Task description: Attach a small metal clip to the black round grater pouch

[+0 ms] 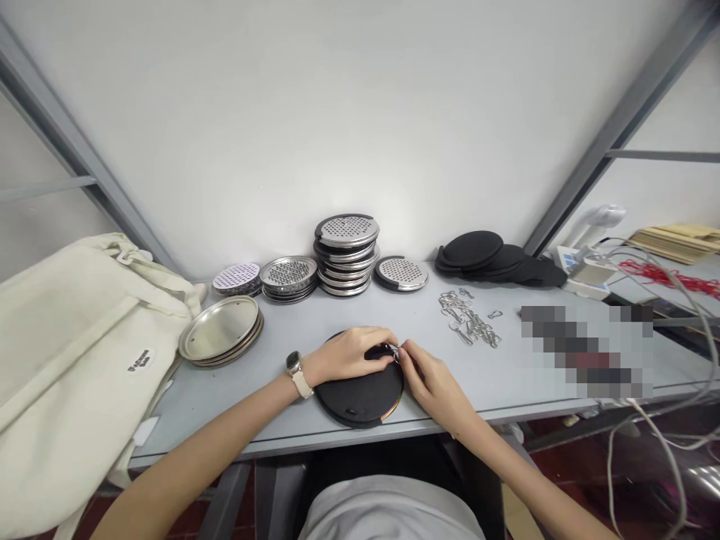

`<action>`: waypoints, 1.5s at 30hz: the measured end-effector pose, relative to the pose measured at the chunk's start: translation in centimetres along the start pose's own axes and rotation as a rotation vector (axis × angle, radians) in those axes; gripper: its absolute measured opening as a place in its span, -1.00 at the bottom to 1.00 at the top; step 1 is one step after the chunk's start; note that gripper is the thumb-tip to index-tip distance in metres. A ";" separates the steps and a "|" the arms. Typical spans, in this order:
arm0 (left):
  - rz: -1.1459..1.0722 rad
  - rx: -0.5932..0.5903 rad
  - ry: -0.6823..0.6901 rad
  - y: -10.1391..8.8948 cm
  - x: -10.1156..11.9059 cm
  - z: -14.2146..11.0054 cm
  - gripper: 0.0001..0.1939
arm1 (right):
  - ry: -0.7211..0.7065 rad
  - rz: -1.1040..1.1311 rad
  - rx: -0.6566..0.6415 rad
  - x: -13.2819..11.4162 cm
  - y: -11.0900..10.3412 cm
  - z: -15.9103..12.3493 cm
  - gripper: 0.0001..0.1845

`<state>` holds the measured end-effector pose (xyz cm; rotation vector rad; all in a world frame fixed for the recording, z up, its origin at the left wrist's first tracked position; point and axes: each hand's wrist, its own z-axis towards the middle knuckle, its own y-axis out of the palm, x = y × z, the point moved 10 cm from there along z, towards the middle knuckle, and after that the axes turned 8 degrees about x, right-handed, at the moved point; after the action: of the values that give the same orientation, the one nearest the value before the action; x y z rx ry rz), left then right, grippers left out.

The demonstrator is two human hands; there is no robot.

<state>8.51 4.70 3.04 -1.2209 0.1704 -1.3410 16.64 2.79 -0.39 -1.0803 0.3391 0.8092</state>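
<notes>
The flat, round black disc [360,394] lay near the table's front edge, its surface matte, with a coppery sheen along a short stretch of rim. The left hand [357,352] was curled over its upper part, thumb and fingers bent near the rim; whether it gripped the disc could not be told. The right hand [430,375] had its thumb and finger pinched on a small silvery metal ring [397,357] at the rim.

Largest of the things around was a cream fabric bag [73,367], soft and creased, at the left. Then came an overlapping heap of smooth black rounded pieces [489,259], a tall stack of perforated silvery metal discs with black edging [347,255], and a low stack of plain, shiny metal discs [221,330]. Smallest were the loose silvery metal clips [469,319], scattered right of the hands.

Behind everything rose a plain, pale wall [337,112], flanked by slanting grey metal posts [613,142]. The smooth, light grey table [270,382] stood against it, and a tangle of thin red cord [669,277] lay at the far right.
</notes>
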 end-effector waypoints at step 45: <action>0.095 0.050 0.045 -0.5 0.4 0.0 -0.78 | 0.010 -0.033 -0.028 0.4 0.5 -0.3 -0.76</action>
<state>8.31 4.53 3.65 -1.1279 0.2223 -1.2836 16.56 2.82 -1.06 -1.1139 0.3183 0.7813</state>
